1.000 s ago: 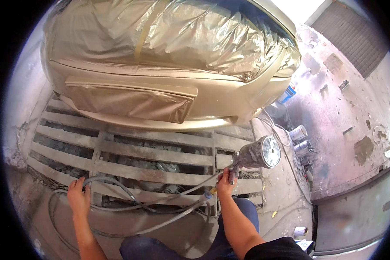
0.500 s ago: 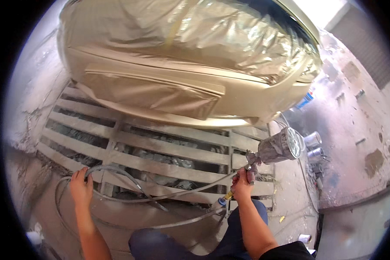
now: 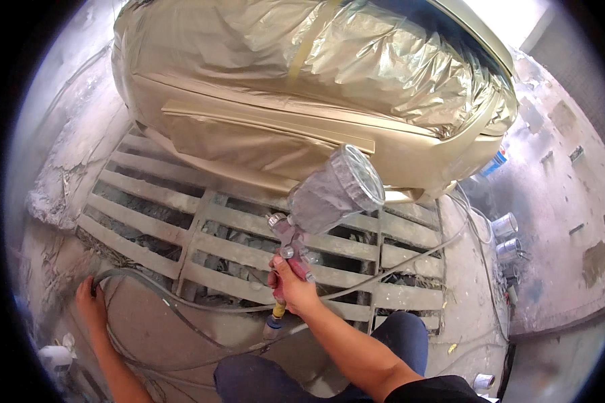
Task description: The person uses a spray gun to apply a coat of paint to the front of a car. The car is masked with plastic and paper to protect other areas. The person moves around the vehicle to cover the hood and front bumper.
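Note:
My right hand (image 3: 296, 290) is wrapped round the handle of a red spray gun (image 3: 290, 243) whose large grey paint cup (image 3: 336, 188) tilts up and to the right. A yellow and blue fitting (image 3: 276, 314) joins the gun's lower end to the air line. Off to the left, my left hand (image 3: 93, 300) has its fingers closed round a grey air hose (image 3: 144, 279), which loops across the floor. Ahead stands a gold car bumper (image 3: 423, 158), with wrinkled gold-coated masking sheet (image 3: 383, 60) over the car above it.
Slatted floor grating (image 3: 242, 252) with open gaps lies below the car. Metal cans (image 3: 507, 248) stand by the stained wall (image 3: 551, 201) at right, beside another trailing hose (image 3: 484, 262). A white container (image 3: 57, 356) sits at the lower left, and a small can (image 3: 484, 381) at the lower right.
My right hand has swung the spray gun leftward, its cup now in front of the bumper's lower edge. My left hand has moved left and slightly down with the hose.

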`<act>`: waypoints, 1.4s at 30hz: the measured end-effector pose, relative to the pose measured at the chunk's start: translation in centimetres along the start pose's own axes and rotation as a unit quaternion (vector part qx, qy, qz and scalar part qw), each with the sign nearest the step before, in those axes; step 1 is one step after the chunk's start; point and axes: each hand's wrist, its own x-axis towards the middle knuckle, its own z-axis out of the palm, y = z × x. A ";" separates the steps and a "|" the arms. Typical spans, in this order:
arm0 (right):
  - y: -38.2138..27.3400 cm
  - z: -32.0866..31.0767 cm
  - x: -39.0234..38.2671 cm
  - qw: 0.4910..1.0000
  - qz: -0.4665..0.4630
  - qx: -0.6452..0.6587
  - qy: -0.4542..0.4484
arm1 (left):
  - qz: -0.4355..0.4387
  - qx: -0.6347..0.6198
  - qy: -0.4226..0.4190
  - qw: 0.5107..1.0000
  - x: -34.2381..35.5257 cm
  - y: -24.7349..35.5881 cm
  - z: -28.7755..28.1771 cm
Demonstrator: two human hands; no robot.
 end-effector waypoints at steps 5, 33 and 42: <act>-0.7 -7.5 0.0 0.989 -0.030 0.030 0.140 | 0.047 -0.020 -0.032 0.998 -0.4 5.3 0.2; 6.8 6.4 5.5 0.787 -0.327 -0.502 -0.145 | 0.094 0.002 -0.036 0.995 -4.9 7.3 -0.7; 5.7 -6.3 2.3 0.782 -0.251 -0.571 -0.017 | 0.214 -0.036 -0.117 0.969 -5.7 12.3 3.5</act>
